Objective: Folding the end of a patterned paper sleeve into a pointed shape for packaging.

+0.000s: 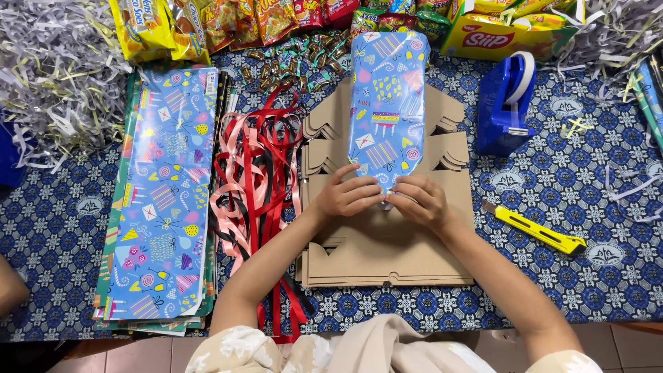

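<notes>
Both hands work the near end of one long parcel wrapped in blue party-print paper [387,97]. It lies lengthwise on a stack of flat brown cardboard box blanks [387,255], running away from the fingertips toward the snack packs.

Left hand [345,197]: fingers together, pressed flat on the paper's end fold. Right hand [420,200]: fingers curled down on the same fold, tips meeting the left's. Neither is clamped round anything; they pin the fold.

Risks, as a judgement:
- fold looks held by finger pressure only, no tape seen on it, so lifting either hand could let the paper spring open.
- parcel sits on an uneven cardboard stack, so a push w/ the fingers could slide or roll it sideways.
- loose red, pink & black ribbons [259,186] lie just beside the left wrist and could snag a sleeve.
- yellow utility knife [535,231] is near the right forearm and could get knocked; blade state too small to tell.

Count: 1 wrapped parcel, 1 blue tape dispenser [504,103] beyond the right fingers, 1 knife, 1 pile of blue printed wrapping sheets [162,200] left of the ribbons (sheets too many to count), cardboard blanks several, snack packs [276,17] several, all on the blue patterned desk [587,179].
</notes>
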